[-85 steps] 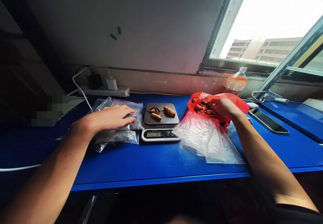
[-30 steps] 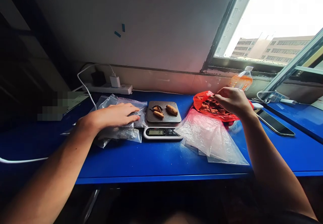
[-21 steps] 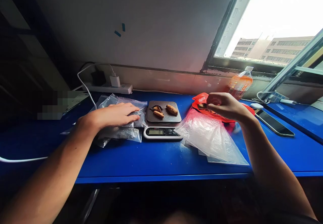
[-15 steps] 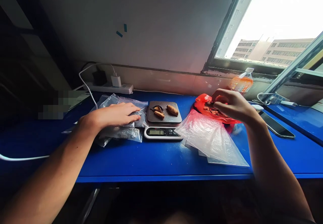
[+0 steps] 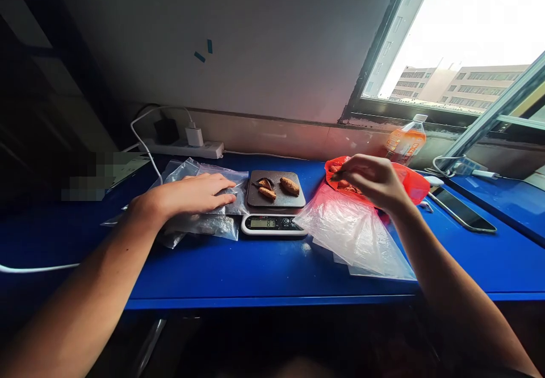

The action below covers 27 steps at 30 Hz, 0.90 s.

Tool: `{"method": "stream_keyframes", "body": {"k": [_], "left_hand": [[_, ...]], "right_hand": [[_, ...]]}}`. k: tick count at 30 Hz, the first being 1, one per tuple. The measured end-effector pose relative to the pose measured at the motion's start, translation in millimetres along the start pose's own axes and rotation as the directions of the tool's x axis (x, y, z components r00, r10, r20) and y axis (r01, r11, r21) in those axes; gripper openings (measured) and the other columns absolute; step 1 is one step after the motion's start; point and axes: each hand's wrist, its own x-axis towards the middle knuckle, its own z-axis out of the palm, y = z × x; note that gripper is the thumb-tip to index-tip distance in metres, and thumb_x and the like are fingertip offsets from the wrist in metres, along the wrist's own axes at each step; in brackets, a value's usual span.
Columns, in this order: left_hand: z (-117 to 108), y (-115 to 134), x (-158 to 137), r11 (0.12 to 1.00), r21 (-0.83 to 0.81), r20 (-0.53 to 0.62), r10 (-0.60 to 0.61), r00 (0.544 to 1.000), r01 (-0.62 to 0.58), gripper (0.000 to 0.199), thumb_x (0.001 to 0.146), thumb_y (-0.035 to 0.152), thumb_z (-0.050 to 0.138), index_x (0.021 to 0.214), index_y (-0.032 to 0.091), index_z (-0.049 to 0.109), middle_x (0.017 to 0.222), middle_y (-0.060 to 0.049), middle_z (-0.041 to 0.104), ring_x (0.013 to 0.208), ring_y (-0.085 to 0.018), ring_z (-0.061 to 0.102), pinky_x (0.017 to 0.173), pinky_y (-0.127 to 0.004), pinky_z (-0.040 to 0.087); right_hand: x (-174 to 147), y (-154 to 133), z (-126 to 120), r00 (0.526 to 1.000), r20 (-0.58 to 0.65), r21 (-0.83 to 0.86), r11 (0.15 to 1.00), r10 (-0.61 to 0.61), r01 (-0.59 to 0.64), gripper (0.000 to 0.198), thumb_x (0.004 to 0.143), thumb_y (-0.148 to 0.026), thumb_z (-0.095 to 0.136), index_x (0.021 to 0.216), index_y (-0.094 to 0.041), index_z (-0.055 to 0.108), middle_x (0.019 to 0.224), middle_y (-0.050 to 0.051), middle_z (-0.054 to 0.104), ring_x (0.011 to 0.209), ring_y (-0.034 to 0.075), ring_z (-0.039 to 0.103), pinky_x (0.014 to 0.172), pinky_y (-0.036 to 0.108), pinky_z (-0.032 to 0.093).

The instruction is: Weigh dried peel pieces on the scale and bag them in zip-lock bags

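"three brown dried pieces [image 5: 290, 186], where?"
"on the square silver-topped scale [image 5: 286, 200]."
"each grip?"
"left hand [image 5: 198, 192] released, flat on clear plastic bags [image 5: 215, 226]; right hand [image 5: 374, 179] above the crinkled red plastic bag [image 5: 413, 185], far right, contents i cannot tell."

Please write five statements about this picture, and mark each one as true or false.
1. The left hand rests on clear plastic bags. True.
2. Brown pieces lie on the scale. True.
3. The right hand is above the scale. False: it is at the red bag.
4. The bottle is behind the red bag, near the wall. True.
5. The phone lies left of the scale. False: it lies to the right, beyond the red bag.
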Motion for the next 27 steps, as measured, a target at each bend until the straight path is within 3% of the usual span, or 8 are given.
{"method": "stream_keyframes", "body": {"k": [4,9,17,23,27], "left_hand": [[-1,2,-1,1.000,0.008,0.004,0.004,1.000,-0.004,0.065,0.092,0.056,0.031,0.146,0.025,0.050,0.154,-0.007,0.049,0.141,-0.031,0.044,0.115,-0.044,0.036],[-5,9,-5,1.000,0.009,0.023,0.007,1.000,-0.008,0.062,0.093,0.053,0.032,0.144,0.023,0.052,0.155,-0.009,0.048,0.140,-0.031,0.045,0.114,-0.045,0.038],[-5,13,-7,1.000,0.018,0.020,-0.016,1.000,0.016,0.060,0.094,0.050,0.035,0.145,0.023,0.051,0.153,-0.009,0.050,0.140,-0.032,0.046,0.114,-0.046,0.038],[-5,14,-5,1.000,0.027,0.016,-0.001,1.000,0.000,0.058,0.095,0.049,0.034,0.143,0.023,0.053,0.152,-0.010,0.050,0.138,-0.032,0.047,0.112,-0.047,0.040],[-6,15,-6,1.000,0.026,0.014,-0.004,1.000,0.003,0.057,0.094,0.049,0.034,0.142,0.024,0.054,0.151,-0.009,0.052,0.137,-0.031,0.048,0.111,-0.045,0.041]], "right_hand": [[-7,-7,38,0.956,0.143,-0.048,0.963,-0.258,0.267,0.007,0.080,-0.018,0.064,0.085,-0.019,0.070,0.085,0.005,0.074,0.076,0.016,0.069,0.074,0.031,0.056],[-12,-4,57,0.908,0.141,-0.125,0.903,-0.394,0.411,0.007,0.084,-0.013,0.063,0.083,-0.020,0.067,0.087,0.004,0.072,0.076,0.013,0.067,0.069,0.028,0.054],[-12,3,64,0.882,0.158,-0.190,0.862,-0.445,0.469,0.007,0.088,-0.015,0.062,0.082,-0.019,0.066,0.085,0.004,0.069,0.075,0.012,0.063,0.068,0.026,0.051],[-16,4,69,0.898,0.164,-0.290,0.850,-0.409,0.440,0.007,0.089,-0.022,0.065,0.086,-0.018,0.070,0.077,0.003,0.068,0.066,0.012,0.061,0.061,0.025,0.049],[-13,6,73,0.906,0.151,-0.317,0.848,-0.396,0.424,0.012,0.093,-0.023,0.062,0.088,-0.018,0.072,0.082,0.005,0.072,0.071,0.014,0.065,0.067,0.027,0.052]]}}
